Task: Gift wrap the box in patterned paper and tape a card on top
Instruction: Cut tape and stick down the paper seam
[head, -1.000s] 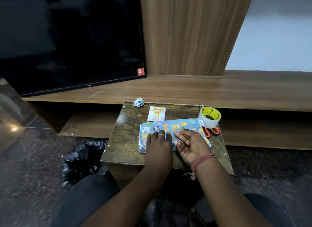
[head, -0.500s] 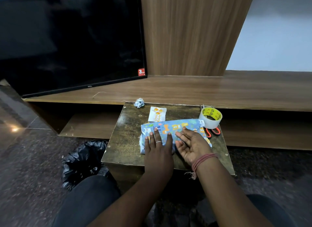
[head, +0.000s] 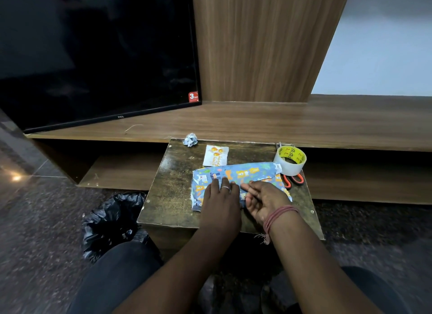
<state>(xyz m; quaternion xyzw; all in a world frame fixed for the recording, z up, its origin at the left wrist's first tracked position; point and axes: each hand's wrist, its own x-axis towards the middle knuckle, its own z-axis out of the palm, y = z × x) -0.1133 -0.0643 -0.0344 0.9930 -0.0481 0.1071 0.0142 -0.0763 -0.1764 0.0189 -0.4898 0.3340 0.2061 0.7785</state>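
Stool top [head: 173, 196]: both hands flat, pressing wrapped box [head: 243, 173].

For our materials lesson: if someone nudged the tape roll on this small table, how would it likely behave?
The tape roll seems to lie flat on its side, hole up, so it would probably slide, not roll. It sits at the table's far right corner, so a push outward might drop it. It looks hollow, so likely light.

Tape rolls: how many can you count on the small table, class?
1. The tape roll stands at the table's far right corner, beside the wrapped box, above the orange-handled scissors. None seems hidden.
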